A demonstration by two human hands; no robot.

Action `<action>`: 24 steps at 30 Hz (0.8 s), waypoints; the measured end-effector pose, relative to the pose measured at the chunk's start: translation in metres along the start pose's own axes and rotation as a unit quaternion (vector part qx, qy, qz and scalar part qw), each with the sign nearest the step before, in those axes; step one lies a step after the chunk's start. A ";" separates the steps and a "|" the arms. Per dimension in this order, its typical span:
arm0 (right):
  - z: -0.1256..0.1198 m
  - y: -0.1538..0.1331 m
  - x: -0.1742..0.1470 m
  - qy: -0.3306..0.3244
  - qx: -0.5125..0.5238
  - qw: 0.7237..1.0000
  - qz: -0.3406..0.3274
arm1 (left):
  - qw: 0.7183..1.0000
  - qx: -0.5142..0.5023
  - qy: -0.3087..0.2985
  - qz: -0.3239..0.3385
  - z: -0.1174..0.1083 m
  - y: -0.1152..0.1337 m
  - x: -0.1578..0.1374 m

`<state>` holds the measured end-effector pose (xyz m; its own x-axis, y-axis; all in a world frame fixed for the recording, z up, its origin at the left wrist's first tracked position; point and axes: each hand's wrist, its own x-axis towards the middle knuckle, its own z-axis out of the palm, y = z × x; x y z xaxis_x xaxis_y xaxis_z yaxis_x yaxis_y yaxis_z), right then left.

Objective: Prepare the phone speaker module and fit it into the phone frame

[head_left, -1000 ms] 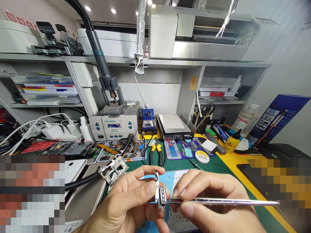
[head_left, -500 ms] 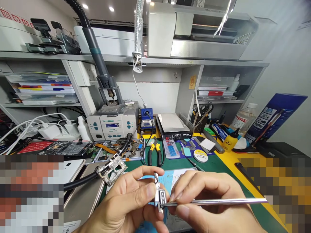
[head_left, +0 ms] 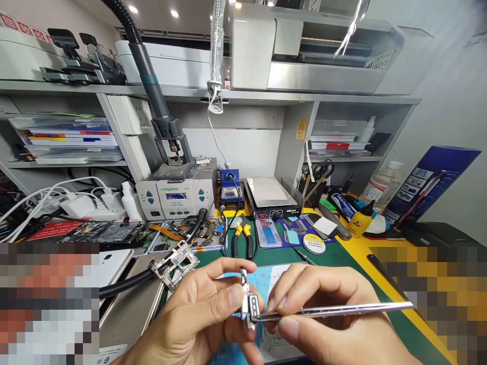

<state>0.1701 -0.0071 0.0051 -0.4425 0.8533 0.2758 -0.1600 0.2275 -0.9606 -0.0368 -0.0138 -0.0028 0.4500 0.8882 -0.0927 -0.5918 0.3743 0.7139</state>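
Note:
My left hand (head_left: 213, 306) pinches a small silver-and-black phone part (head_left: 245, 304) between thumb and fingers, holding it upright above the mat. A dark rectangular piece with a row of three small light-rimmed openings faces right on it; its exact kind I cannot tell. In my right hand (head_left: 323, 304) lies a pair of thin metal tweezers (head_left: 342, 309), gripped between thumb and fingers. Their tip touches the lower edge of the rectangular piece. Below both hands is a light blue and white sheet (head_left: 279, 342) on the green mat.
A bare circuit board frame (head_left: 178, 263) sits by a black hose, left of my hands. Yellow-black pliers (head_left: 243, 235) lie behind. Further back stand a hot-air station (head_left: 177, 195) and a heating plate (head_left: 272, 197). A yellow bottle (head_left: 361, 223) is at right.
The rear end of the tweezers has risen a little and tilted, while the tip stays at the part's lower edge. My left hand has hardly moved.

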 end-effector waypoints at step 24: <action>0.003 -0.003 0.003 0.024 -0.017 0.998 -0.050 | 1.000 -0.021 -0.014 0.000 0.000 -0.001 0.000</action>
<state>0.1663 -0.0071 0.0085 -0.3834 0.8467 0.3688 -0.1701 0.3278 -0.9293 -0.0360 -0.0144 -0.0033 0.4681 0.8808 -0.0716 -0.6196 0.3849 0.6840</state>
